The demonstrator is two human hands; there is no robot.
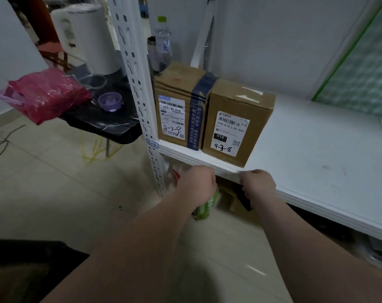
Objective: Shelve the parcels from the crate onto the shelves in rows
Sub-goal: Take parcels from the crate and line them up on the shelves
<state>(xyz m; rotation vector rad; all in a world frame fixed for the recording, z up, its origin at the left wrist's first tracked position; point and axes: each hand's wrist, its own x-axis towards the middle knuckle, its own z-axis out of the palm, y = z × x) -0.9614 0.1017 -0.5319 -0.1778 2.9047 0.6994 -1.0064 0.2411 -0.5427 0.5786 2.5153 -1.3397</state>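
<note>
Two brown cardboard parcels stand upright, side by side, at the 9 o'clock end of a white shelf [316, 149], their labels facing 6 o'clock. The first parcel [179, 106], at 9 o'clock, has a dark blue tape band and a handwritten "4-3-9". The second parcel [238, 123], close against it at 3 o'clock, reads "4-3-8" and sits at the shelf's front edge.

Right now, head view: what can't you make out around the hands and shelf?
All head view.
Left hand and right hand: fingers point away, motion-blurred; grip unreadable.
Green packet: mostly behind the left wrist.
Lower level: hidden by the shelf board.
Box labels: small print too fine.
Dark object bottom left: cut by frame edge.
</note>
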